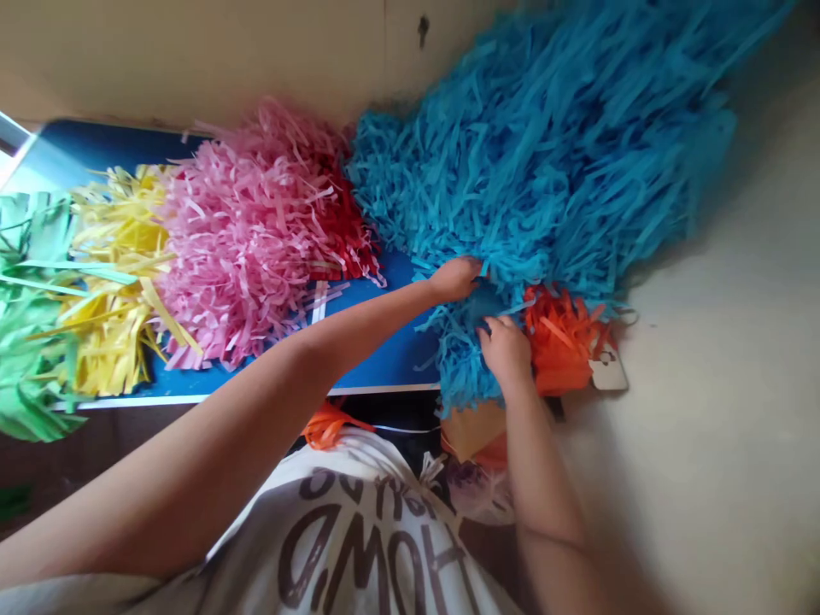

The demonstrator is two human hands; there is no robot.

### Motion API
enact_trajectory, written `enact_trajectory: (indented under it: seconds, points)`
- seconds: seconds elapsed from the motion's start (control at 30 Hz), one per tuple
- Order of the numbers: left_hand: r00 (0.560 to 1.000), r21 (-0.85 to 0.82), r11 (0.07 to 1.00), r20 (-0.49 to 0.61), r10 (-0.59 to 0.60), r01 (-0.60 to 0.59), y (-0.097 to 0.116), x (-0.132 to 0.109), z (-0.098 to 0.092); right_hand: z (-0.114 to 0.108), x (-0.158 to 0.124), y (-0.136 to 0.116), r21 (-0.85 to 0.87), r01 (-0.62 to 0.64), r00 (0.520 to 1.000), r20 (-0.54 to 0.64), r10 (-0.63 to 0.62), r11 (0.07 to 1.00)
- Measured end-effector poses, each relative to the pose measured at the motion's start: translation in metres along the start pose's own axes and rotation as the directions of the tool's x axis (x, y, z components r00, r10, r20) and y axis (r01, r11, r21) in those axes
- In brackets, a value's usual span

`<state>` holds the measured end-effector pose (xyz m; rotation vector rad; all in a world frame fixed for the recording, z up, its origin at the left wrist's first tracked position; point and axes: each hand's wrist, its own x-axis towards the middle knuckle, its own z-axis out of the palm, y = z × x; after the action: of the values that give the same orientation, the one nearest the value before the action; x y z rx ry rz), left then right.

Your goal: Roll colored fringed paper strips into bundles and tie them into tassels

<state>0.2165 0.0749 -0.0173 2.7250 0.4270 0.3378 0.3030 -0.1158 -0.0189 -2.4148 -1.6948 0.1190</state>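
A large heap of blue fringed paper (544, 171) spreads over the right of the table and up against the wall. At its front edge my left hand (456, 278) has its fingers curled closed on the blue strips, the fingertips partly covered. Lower and to the right, my right hand (509, 348) is bent around a smaller blue fringed piece (465, 367) that hangs over the table's front edge. Its thumb and fingers grip this piece. Right beside that hand lies a bundle of orange fringed paper (560, 346).
Pink fringed paper (237, 248), with red fringe (349, 226) beside it, covers the middle of the blue table (390, 350). Yellow (119, 299) and green fringes (35, 316) lie left. A whitish card-like item (608, 371) sits at the right corner. Below is a brown box (474, 431).
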Motion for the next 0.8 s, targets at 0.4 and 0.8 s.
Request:
enact_trajectory:
  seconds: [0.4,0.8]
  points:
    - [0.962,0.012,0.964,0.065,0.265,-0.266,0.041,-0.111,0.014,-0.014,0.004,0.039,0.007,0.054,0.999,-0.002,-0.054,0.998]
    - [0.975,-0.058,0.977,-0.106,0.198,-0.205,0.03,-0.124,-0.004,-0.019,-0.008,-0.006,0.105,0.219,0.964,-0.178,-0.199,0.97]
